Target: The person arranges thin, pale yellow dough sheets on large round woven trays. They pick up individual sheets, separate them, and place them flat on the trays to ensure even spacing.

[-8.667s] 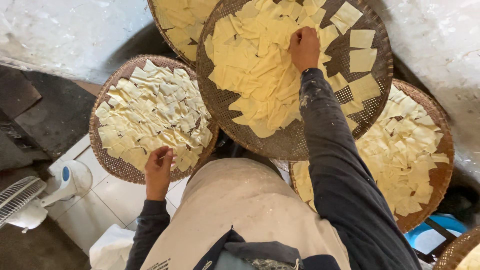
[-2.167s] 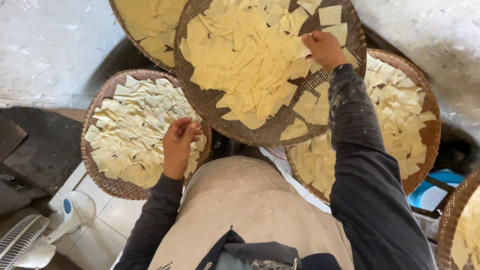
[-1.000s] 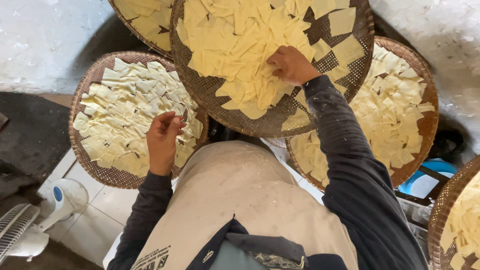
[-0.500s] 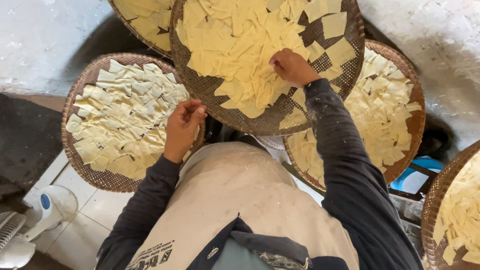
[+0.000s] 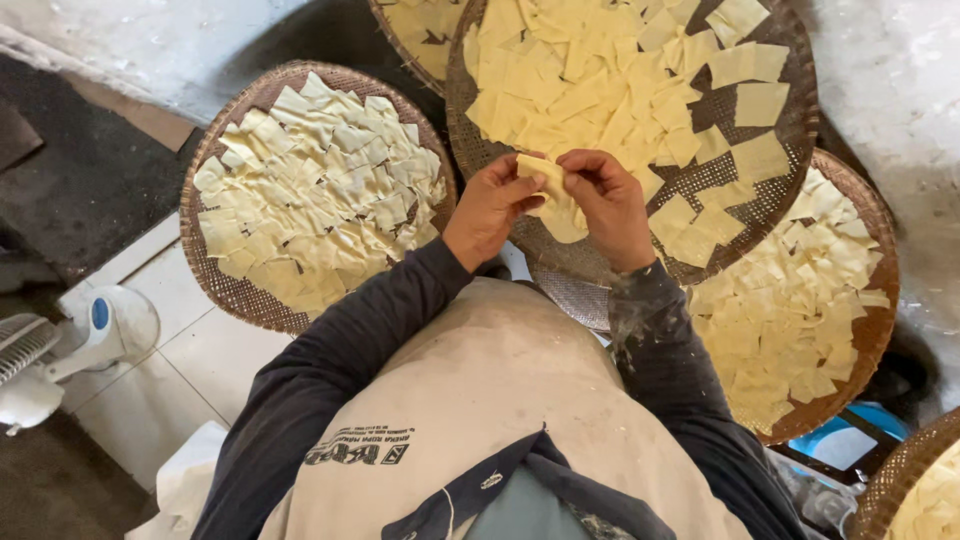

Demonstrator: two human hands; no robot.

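Both hands pinch dough sheet w/ fingertips, above tray

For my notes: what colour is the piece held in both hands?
Pale yellow; the piece shows best in the head view.

- A single view, from a camera worn on the person's head.
- It looks almost straight down over the chest and apron.
- Near: both forearms fill the centre, round woven trays just beyond them.
- The floor tiles and a small fan sit at the lower left edge.
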